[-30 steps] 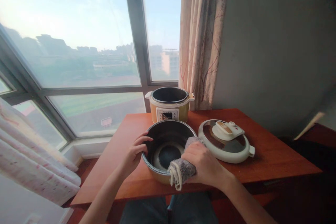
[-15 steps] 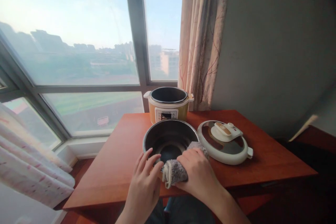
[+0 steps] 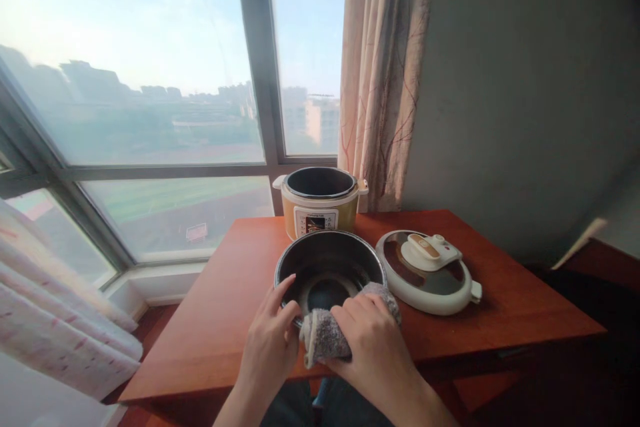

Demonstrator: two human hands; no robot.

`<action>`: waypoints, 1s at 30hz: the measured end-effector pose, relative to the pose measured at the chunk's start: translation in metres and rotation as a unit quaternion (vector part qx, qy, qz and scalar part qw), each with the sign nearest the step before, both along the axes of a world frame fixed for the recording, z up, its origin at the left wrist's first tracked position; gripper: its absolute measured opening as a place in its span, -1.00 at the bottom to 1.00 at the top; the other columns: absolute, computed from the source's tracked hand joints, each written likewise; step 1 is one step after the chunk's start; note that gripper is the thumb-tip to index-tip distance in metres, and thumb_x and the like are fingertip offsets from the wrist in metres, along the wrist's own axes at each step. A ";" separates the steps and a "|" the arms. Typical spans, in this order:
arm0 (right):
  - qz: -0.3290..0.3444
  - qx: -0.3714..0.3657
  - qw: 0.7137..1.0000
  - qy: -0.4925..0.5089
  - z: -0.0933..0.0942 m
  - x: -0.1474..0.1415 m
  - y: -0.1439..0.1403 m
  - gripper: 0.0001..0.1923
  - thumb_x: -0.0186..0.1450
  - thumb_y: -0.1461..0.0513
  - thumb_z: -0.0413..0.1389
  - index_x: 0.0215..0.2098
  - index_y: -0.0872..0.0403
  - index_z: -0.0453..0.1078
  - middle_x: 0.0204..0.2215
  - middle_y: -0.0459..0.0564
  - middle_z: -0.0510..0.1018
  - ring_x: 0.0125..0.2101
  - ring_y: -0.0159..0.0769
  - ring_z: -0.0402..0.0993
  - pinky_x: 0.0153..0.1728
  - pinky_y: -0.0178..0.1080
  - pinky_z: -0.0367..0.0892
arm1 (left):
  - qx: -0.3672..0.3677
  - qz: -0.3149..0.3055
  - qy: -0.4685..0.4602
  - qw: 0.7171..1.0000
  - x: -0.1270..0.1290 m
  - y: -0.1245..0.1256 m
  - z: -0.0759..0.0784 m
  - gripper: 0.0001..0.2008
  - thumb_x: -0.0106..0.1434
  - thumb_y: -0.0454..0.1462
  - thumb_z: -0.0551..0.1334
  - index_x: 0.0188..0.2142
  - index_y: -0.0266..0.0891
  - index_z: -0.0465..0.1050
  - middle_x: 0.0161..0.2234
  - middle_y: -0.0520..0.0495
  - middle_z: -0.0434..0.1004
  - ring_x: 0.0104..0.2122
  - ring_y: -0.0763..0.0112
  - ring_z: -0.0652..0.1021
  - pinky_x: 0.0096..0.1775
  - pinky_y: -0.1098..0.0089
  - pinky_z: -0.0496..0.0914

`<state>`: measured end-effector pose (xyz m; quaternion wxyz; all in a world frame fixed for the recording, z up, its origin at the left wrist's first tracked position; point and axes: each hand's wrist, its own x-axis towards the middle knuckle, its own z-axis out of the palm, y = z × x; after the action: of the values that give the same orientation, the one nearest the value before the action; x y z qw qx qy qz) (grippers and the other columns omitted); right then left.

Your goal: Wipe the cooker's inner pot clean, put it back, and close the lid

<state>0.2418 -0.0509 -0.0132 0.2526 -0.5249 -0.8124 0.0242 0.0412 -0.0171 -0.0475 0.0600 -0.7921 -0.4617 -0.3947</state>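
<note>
A dark inner pot (image 3: pixel 327 250) is at the front edge of the table, its mouth facing up and towards me. My left hand (image 3: pixel 273 333) grips the near left part of its rim, thumb and fingers on either side of the edge. Bunched in my right hand (image 3: pixel 370 337) is a grey towel (image 3: pixel 326 335), pressed over the near right rim; one rolled end sticks out to the left. The towel hides part of that rim. Just behind the pot stands the yellow and white pressure cooker body (image 3: pixel 346 215). On the right lies its cream lid (image 3: pixel 434 307), handle up.
The reddish wooden table (image 3: pixel 200 320) carries all these items. Tall windows (image 3: pixel 165 100) rise behind and to the left, with a curtain (image 3: pixel 383 80) at the back and another curtain (image 3: pixel 60 313) low on the left. A grey wall (image 3: pixel 500 93) fills the right.
My left hand has gone from spread fingers near the pot to a grip on its rim. The pot has shifted slightly right, and my right hand has moved the towel along the rim.
</note>
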 end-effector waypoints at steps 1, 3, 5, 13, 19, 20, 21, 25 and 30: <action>0.004 0.001 1.000 -0.002 0.000 0.000 0.000 -0.59 0.07 -0.04 0.37 -0.31 -0.03 0.35 -0.31 -0.08 0.50 -0.24 -0.11 0.34 -0.13 -0.07 0.13 | 0.003 -0.006 -0.007 1.000 -0.001 0.002 0.000 -0.71 0.03 -0.55 0.03 -0.42 -0.14 0.32 0.20 -0.14 0.39 0.08 0.12 0.52 -0.10 0.17 0.55; 0.015 0.001 1.000 -0.006 0.001 -0.001 0.000 -0.58 0.09 -0.08 0.35 -0.31 -0.02 0.35 -0.31 -0.08 0.51 -0.25 -0.11 0.35 -0.17 -0.08 0.13 | 0.001 -0.020 -0.019 1.000 -0.004 0.005 0.001 -0.70 0.00 -0.56 0.03 -0.44 -0.14 0.33 0.20 -0.11 0.40 0.09 0.12 0.51 -0.08 0.17 0.54; 0.029 -0.004 1.000 -0.011 0.002 0.001 0.001 -0.56 0.08 -0.11 0.34 -0.31 -0.02 0.35 -0.32 -0.08 0.52 -0.26 -0.12 0.35 -0.19 -0.10 0.12 | -0.009 -0.038 -0.023 0.999 -0.011 0.010 0.002 -0.71 0.01 -0.56 0.03 -0.47 -0.14 0.33 0.20 -0.10 0.40 0.09 0.13 0.51 -0.07 0.18 0.53; 0.113 -0.026 0.993 -0.012 0.012 0.022 0.010 -0.53 0.03 -0.08 0.39 -0.23 -0.04 0.41 -0.28 -0.11 0.54 -0.20 -0.14 0.39 -0.13 -0.13 0.11 | -0.060 -0.153 -0.013 0.986 -0.059 0.048 0.007 -0.76 0.16 -0.50 0.03 -0.48 -0.20 0.35 0.18 -0.21 0.43 0.03 0.21 0.56 -0.11 0.28 0.51; 0.099 -0.011 0.995 0.005 0.007 0.020 0.010 -0.56 0.02 -0.02 0.41 -0.29 -0.03 0.38 -0.28 -0.12 0.53 -0.20 -0.15 0.37 -0.12 -0.13 0.11 | -0.040 -0.132 -0.012 0.990 -0.062 0.053 0.001 -0.74 0.20 -0.52 0.01 -0.41 -0.20 0.37 0.21 -0.21 0.38 0.24 0.14 0.35 0.08 0.13 0.42; 0.095 -0.008 0.995 0.007 0.006 0.018 0.009 -0.58 0.03 0.00 0.40 -0.30 -0.02 0.38 -0.28 -0.12 0.53 -0.21 -0.15 0.37 -0.12 -0.12 0.11 | -0.022 -0.121 -0.007 0.992 -0.061 0.049 -0.001 -0.74 0.22 -0.51 0.01 -0.36 -0.19 0.39 0.22 -0.20 0.37 0.28 0.13 0.30 0.12 0.09 0.39; 0.092 -0.005 0.996 0.008 0.005 0.016 0.009 -0.59 0.03 0.02 0.40 -0.30 -0.02 0.37 -0.29 -0.13 0.53 -0.21 -0.15 0.36 -0.11 -0.12 0.11 | 0.000 -0.110 0.001 0.994 -0.060 0.045 -0.002 -0.74 0.23 -0.50 0.03 -0.30 -0.19 0.41 0.23 -0.19 0.36 0.30 0.12 0.25 0.16 0.04 0.35; 0.092 -0.006 0.996 0.000 0.004 0.012 0.009 -0.66 0.05 0.09 0.36 -0.30 -0.02 0.38 -0.31 -0.11 0.53 -0.21 -0.15 0.36 -0.08 -0.10 0.10 | 0.074 -0.102 0.055 0.991 -0.047 0.022 -0.001 -0.70 0.23 -0.47 0.09 -0.14 -0.14 0.43 0.12 -0.13 0.48 0.27 0.14 0.30 0.26 -0.06 0.15; 0.092 -0.005 0.996 -0.012 0.005 0.005 0.007 -0.68 0.10 0.08 0.31 -0.25 0.00 0.38 -0.28 -0.08 0.53 -0.21 -0.15 0.36 -0.08 -0.10 0.10 | 0.076 -0.115 0.075 0.988 -0.016 -0.008 0.003 -0.74 0.29 -0.43 0.07 -0.13 -0.16 0.43 -0.17 -0.03 0.62 0.01 0.30 0.52 0.31 0.09 0.04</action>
<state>0.2469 -0.0437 -0.0078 0.2371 -0.4492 -0.8602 0.0449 0.0252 -0.0253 -0.0441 0.1082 -0.8604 -0.3306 -0.3724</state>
